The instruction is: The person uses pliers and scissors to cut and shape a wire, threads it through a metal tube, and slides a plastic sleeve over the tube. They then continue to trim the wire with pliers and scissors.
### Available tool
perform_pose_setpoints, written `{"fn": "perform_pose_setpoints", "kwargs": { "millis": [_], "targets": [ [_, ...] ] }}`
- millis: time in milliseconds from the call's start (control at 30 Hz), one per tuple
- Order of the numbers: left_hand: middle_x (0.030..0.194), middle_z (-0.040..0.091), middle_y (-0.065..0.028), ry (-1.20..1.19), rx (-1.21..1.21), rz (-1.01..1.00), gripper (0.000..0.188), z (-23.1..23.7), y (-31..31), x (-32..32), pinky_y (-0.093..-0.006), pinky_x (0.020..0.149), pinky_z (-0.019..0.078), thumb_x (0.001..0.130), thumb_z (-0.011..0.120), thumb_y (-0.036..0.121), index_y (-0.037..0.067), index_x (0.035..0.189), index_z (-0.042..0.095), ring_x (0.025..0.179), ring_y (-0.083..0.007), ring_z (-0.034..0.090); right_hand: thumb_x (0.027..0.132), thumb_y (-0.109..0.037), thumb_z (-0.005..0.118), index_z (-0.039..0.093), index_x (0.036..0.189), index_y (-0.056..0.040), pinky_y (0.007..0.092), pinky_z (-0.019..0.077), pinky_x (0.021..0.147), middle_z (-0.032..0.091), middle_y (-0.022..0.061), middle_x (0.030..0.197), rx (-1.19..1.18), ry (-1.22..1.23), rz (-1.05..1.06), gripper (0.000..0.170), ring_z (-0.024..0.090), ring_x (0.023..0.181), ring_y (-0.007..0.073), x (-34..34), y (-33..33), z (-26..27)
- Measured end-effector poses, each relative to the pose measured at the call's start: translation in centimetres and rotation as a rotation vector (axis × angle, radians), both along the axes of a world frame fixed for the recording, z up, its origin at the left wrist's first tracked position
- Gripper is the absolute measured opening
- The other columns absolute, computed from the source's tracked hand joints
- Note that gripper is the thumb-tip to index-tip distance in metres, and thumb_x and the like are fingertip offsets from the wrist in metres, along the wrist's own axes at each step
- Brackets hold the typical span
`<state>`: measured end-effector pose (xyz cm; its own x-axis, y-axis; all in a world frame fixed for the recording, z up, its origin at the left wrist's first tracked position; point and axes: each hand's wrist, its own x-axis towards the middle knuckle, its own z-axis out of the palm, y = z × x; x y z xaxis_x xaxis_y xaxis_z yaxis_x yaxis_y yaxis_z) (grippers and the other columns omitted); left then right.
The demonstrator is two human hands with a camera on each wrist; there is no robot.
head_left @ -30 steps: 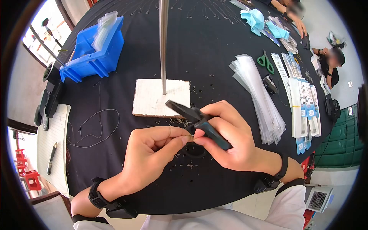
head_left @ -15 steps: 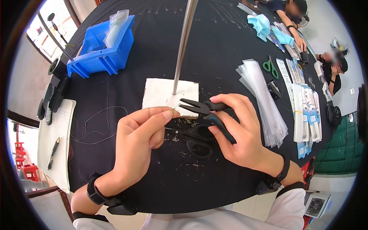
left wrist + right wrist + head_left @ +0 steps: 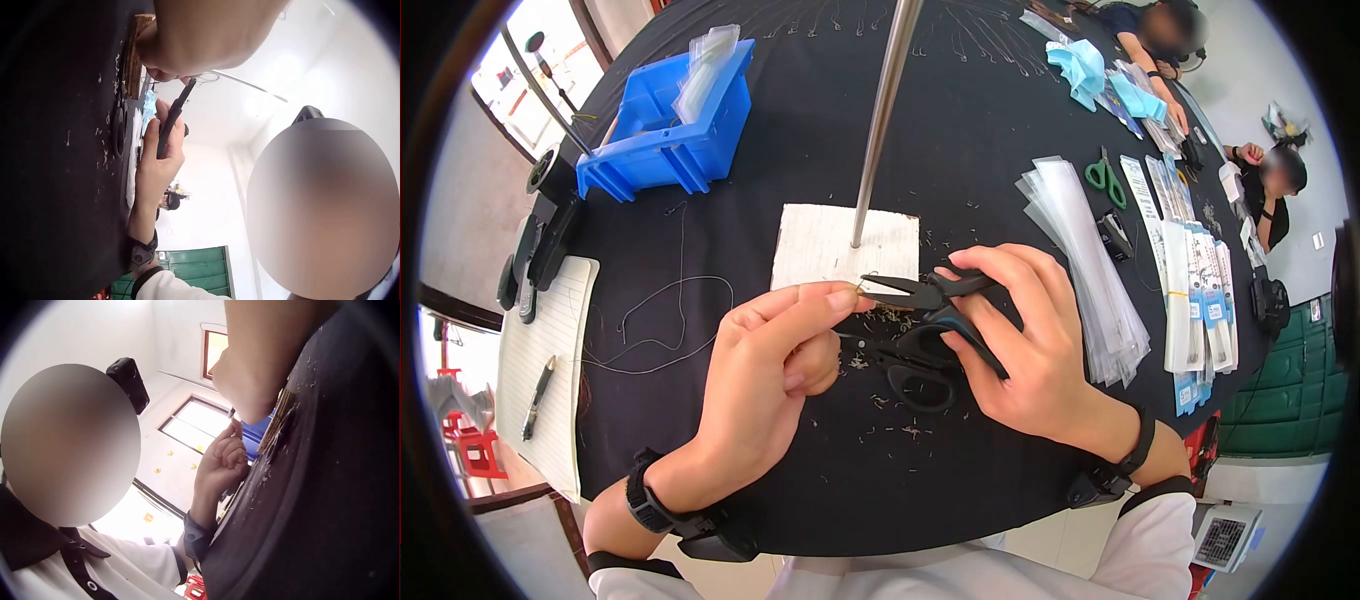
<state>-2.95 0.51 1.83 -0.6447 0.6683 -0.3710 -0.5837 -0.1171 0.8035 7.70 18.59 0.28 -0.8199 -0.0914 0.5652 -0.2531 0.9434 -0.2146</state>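
Observation:
Between thumb and forefinger, the left hand (image 3: 765, 370) pinches a small thin wire-like piece (image 3: 859, 288); its exact shape is too small to tell. The right hand (image 3: 1030, 350) grips black pliers (image 3: 915, 293), whose tips meet the piece just beside the left fingertips. In the left wrist view, the pliers (image 3: 172, 122) rise from the right hand (image 3: 159, 165). The right wrist view shows the left hand (image 3: 219, 462) with its other fingers curled in. Black scissors (image 3: 920, 385) lie on the cloth below the pliers.
A metal rod (image 3: 878, 130) stands on a white board (image 3: 815, 245) beyond the hands. Left are a blue bin (image 3: 665, 150), a looped line (image 3: 683, 345) and a notebook (image 3: 560, 400). Right are clear sleeves (image 3: 1090, 280), green-handled scissors (image 3: 1105, 180) and packets (image 3: 1200, 290). Two people sit beyond.
The hands have parted from their close hold, the piece staying in the left fingers. The pliers have swung level and their tips have come onto it. The view has shifted slightly.

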Motion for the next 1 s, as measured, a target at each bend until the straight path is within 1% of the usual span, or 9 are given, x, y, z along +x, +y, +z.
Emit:
{"fn": "perform_pose_setpoints", "kwargs": {
  "millis": [167,200,300,333,433,533,800,900,1000],
  "targets": [
    [0.046,0.032,0.0068,0.029,-0.017,-0.031,0.018,0.0,0.0,0.1,-0.0222,0.045,0.0189,0.087,0.055,0.010,-0.005,0.092,0.064,0.043,-0.0028,0.024,0.057,-0.004,0.072,0.060,0.084,0.0032,0.0383,0.0418,0.072,0.054,0.0106,0.100,0.031,0.020,0.020,0.031,0.052,0.089,0.0272,0.0,-0.1,0.1],
    [0.047,0.032,0.0068,0.031,-0.020,-0.036,0.018,0.0,0.0,0.1,-0.0222,0.045,0.0191,0.087,0.056,0.010,-0.005,0.092,0.064,0.043,-0.0028,0.024,0.058,-0.005,0.072,0.060,0.081,0.0026,0.0362,0.0420,0.068,0.054,0.0104,0.095,0.032,0.041,0.022,0.027,0.053,0.083,0.0261,0.0,-0.2,0.1],
    [0.047,0.033,0.0067,0.050,-0.027,-0.063,0.019,0.1,0.0,0.2,-0.0220,0.045,0.0196,0.086,0.056,0.010,-0.006,0.093,0.064,0.043,-0.0030,0.024,0.058,-0.006,0.072,0.059,0.078,0.0019,0.0347,0.0423,0.066,0.053,0.0108,0.090,0.002,0.005,0.041,0.025,0.053,0.079,0.0260,0.2,-0.3,0.2],
    [0.047,0.033,0.0067,0.063,-0.037,-0.071,0.019,0.2,0.0,0.2,-0.0219,0.045,0.0197,0.086,0.056,0.010,-0.006,0.093,0.064,0.043,-0.0029,0.025,0.061,-0.008,0.074,0.056,0.074,0.0010,0.0322,0.0427,0.060,0.052,0.0108,0.084,-0.007,0.030,0.059,0.023,0.053,0.072,0.0252,0.1,-0.1,0.0],
    [0.048,0.035,0.0068,0.120,-0.065,-0.089,0.019,0.3,0.0,0.3,-0.0212,0.044,0.0199,0.086,0.056,0.009,-0.006,0.093,0.065,0.044,-0.0024,0.026,0.065,-0.011,0.074,0.055,0.072,0.0006,0.0303,0.0416,0.052,0.051,0.0102,0.078,-0.108,0.000,0.094,0.024,0.052,0.065,0.0239,0.5,0.0,0.3],
    [0.050,0.039,0.0069,0.234,-0.096,-0.094,0.019,0.1,0.1,0.5,-0.0199,0.043,0.0195,0.087,0.056,0.008,-0.006,0.095,0.066,0.045,-0.0012,0.028,0.069,-0.013,0.074,0.054,0.070,-0.0001,0.0292,0.0398,0.046,0.050,0.0092,0.074,-0.177,0.057,0.115,0.024,0.050,0.058,0.0220,0.3,0.3,-0.6],
    [0.053,0.042,0.0063,0.664,-0.243,-0.056,0.016,0.2,0.1,1.4,-0.0181,0.041,0.0203,0.087,0.055,0.002,-0.006,0.096,0.066,0.047,0.0006,0.031,0.069,-0.011,0.073,0.051,0.068,-0.0017,0.0279,0.0390,0.044,0.048,0.0072,0.071,-0.113,0.036,0.078,0.023,0.049,0.055,0.0199,0.6,0.5,-0.8],
    [0.053,0.044,0.0045,0.647,-0.235,-0.038,0.017,0.1,0.2,1.5,-0.0183,0.041,0.0196,0.086,0.054,0.004,-0.007,0.091,0.066,0.045,-0.0003,0.031,0.069,-0.011,0.073,0.051,0.068,-0.0020,0.0278,0.0389,0.043,0.047,0.0069,0.071,-0.098,0.036,0.070,0.023,0.049,0.055,0.0197,0.6,0.5,-0.9],
    [0.053,0.044,0.0045,0.692,-0.243,-0.037,0.017,0.0,0.2,1.5,-0.0184,0.041,0.0195,0.086,0.054,0.004,-0.007,0.091,0.066,0.045,-0.0005,0.031,0.070,-0.010,0.072,0.052,0.068,-0.0014,0.0281,0.0392,0.044,0.048,0.0073,0.072,-0.108,0.005,0.039,0.022,0.049,0.055,0.0205,0.7,0.3,-0.9]
  ]
}}
